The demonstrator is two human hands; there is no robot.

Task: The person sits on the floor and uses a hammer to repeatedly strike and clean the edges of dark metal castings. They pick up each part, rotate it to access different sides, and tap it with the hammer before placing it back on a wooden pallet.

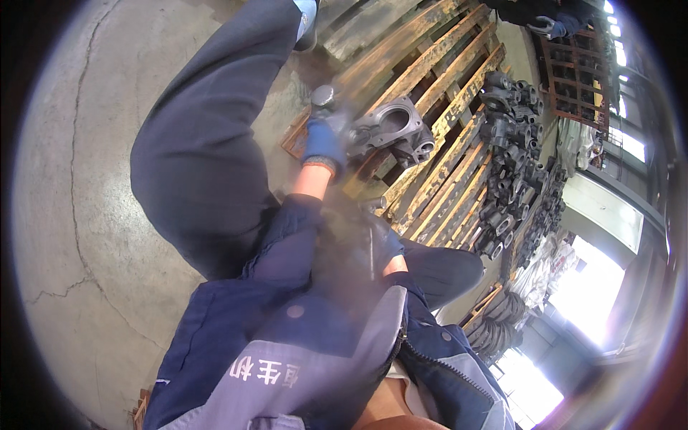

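A grey metal casting (395,123) with a large round bore and a flange rests on the slats of a wooden pallet. My left hand (324,142), in a blue glove with an orange cuff, is closed around the casting's left end. A rounded grey metal end (324,96) sticks out just beyond those fingers; blur hides how it joins. Lower and closer to my body, my right hand (392,247), also gloved in blue, is closed on something dark and blurred. A short metal cylinder end (373,203) shows near it.
The worn yellow-edged pallet (435,188) spreads ahead and right. Many dark castings (510,136) are heaped on its right side. Coiled material (499,322) lies farther right. At the top right are another person's gloved hand (552,27) and a rust-coloured metal crate (573,80). Cracked concrete floor (107,179) is at left.
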